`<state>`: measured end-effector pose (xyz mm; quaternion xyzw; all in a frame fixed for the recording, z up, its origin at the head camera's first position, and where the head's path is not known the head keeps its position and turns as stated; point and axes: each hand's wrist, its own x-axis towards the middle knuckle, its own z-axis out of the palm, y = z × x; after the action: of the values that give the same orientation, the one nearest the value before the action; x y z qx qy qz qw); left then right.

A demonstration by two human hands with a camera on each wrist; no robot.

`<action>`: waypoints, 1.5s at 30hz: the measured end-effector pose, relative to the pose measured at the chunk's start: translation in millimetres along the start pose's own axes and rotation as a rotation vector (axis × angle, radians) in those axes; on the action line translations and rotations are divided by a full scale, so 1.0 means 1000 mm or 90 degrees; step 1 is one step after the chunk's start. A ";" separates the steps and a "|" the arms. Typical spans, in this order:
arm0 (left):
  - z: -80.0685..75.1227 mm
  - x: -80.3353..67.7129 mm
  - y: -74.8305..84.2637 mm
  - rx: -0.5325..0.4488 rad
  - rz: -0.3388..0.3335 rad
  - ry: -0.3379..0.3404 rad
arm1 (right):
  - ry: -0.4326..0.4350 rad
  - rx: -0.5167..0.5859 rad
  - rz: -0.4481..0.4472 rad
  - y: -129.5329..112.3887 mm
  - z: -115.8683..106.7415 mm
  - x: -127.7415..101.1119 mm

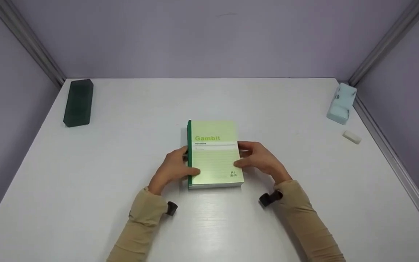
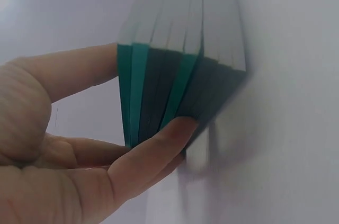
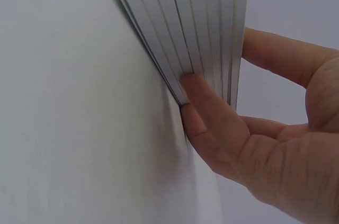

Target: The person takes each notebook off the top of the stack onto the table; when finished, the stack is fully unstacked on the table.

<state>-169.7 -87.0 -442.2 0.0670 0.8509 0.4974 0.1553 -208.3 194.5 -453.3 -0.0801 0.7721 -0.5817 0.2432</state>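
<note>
A stack of several notebooks (image 1: pixel 215 160) lies in the middle of the table, the top one light green with a green spine and the word Gambit. My left hand (image 1: pixel 175 165) grips the spine side, its thumb on the top cover. Green and dark spines of the notebooks (image 2: pixel 159 91) show in the left wrist view, with fingers against them. On the opposite side my right hand (image 1: pixel 262 159) holds the stack, thumb on the cover's edge. The right wrist view has its fingers against the white page edges (image 3: pixel 180 23), one at the bottom of the stack.
On the white table (image 1: pixel 129 105), a dark green box (image 1: pixel 78 103) lies at the far left. A pale blue case-like block (image 1: pixel 342 103) sits at the far right, with a small white eraser-like piece (image 1: pixel 351 137) in front of it. Walls (image 1: pixel 209 40) border the back and sides.
</note>
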 end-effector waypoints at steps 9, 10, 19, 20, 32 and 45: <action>0.003 -0.010 -0.002 -0.020 -0.019 0.013 | -0.012 0.029 0.026 -0.001 0.002 -0.005; 0.004 -0.010 -0.003 -0.021 -0.014 0.015 | -0.011 0.030 0.028 -0.001 0.002 -0.005; 0.007 -0.013 -0.004 -0.009 0.010 0.025 | -0.007 0.017 0.038 -0.002 0.003 -0.006; 0.007 -0.013 -0.005 -0.011 0.009 0.028 | -0.008 0.016 0.036 -0.003 0.003 -0.006; -0.010 -0.015 -0.004 -0.019 -0.019 0.017 | -0.019 0.013 0.034 -0.002 0.003 -0.004; -0.043 -0.021 -0.020 -0.254 0.035 -0.167 | -0.026 -0.007 0.024 -0.002 0.004 -0.004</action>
<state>-163.7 -137.8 -435.5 0.1223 0.7059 0.6469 0.2613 -203.1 191.7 -451.2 -0.0784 0.7715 -0.5710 0.2694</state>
